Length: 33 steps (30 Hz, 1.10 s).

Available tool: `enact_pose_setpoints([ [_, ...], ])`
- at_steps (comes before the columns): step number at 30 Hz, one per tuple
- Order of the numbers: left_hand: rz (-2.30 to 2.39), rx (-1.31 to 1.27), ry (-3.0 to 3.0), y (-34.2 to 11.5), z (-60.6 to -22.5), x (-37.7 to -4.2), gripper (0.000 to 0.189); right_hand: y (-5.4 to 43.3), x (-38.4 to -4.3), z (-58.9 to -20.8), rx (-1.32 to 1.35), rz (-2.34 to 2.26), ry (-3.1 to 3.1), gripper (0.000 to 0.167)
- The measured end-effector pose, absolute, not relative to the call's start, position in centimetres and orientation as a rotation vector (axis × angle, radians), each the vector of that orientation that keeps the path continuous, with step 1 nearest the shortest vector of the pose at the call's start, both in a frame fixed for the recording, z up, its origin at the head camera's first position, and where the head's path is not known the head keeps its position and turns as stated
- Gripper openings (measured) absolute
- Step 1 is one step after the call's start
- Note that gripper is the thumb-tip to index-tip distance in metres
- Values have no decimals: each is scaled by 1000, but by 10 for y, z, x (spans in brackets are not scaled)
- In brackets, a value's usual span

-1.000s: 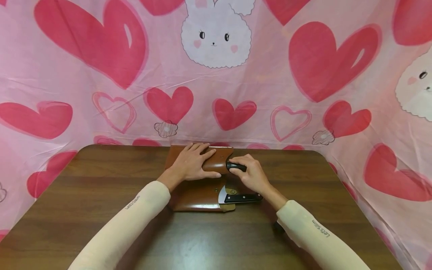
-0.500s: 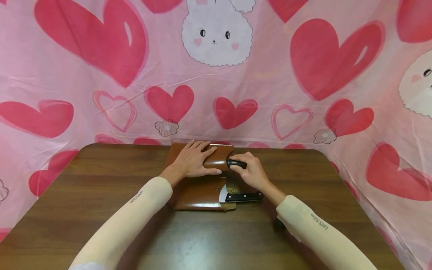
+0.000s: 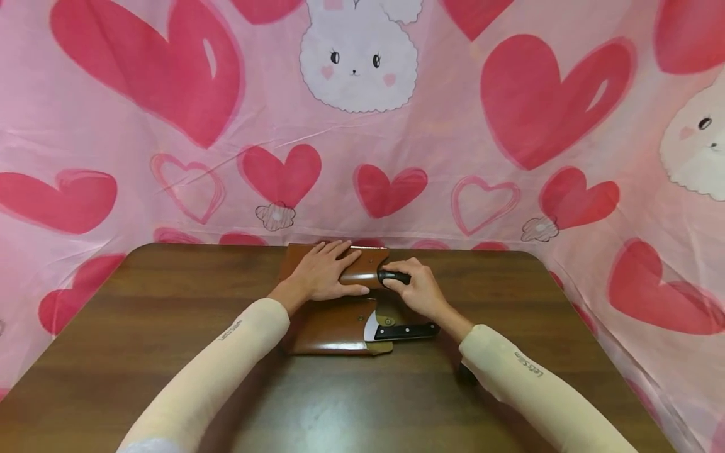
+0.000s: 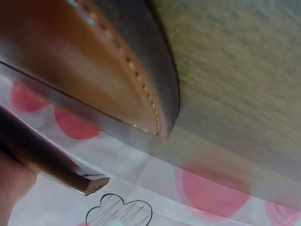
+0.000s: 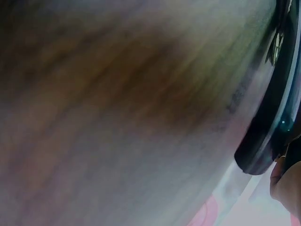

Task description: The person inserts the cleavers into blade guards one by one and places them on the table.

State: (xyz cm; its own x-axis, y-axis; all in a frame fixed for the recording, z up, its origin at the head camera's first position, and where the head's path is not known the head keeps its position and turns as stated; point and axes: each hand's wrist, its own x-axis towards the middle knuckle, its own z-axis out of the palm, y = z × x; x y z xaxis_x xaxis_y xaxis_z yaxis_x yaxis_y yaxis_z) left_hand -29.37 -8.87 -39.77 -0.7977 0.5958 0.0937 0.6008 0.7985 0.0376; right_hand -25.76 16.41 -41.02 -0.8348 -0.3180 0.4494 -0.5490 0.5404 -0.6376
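Note:
Two brown leather sheaths lie one behind the other on the table. My left hand (image 3: 321, 274) rests with spread fingers across the far sheath (image 3: 368, 258). At that sheath's right end, my right hand (image 3: 419, 286) grips the black handle of a knife (image 3: 392, 275), whose blade is hidden inside the leather. Nearer to me, the second sheath (image 3: 325, 327) holds a cleaver (image 3: 408, 331); its riveted black handle and a strip of pale blade stick out on the right. Stitching along the near sheath's edge (image 4: 146, 94) shows in the left wrist view, and the cleaver's handle (image 5: 268, 122) in the right one.
The brown wooden table (image 3: 317, 409) has rounded far corners. Behind it hangs a pink cloth (image 3: 430, 138) printed with hearts and rabbits. A small dark object (image 3: 467, 375) shows partly under the right forearm.
Both hands keep the same places on the far sheath and the knife handle. Only the head view has shifted slightly.

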Motion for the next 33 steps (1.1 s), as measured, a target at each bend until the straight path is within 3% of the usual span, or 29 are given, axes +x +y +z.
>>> enact_pose_setpoints([
  [33,-143,-946,-3044,-92,-425,-306,91,161,-281,-423,728,1138,-2687,25],
])
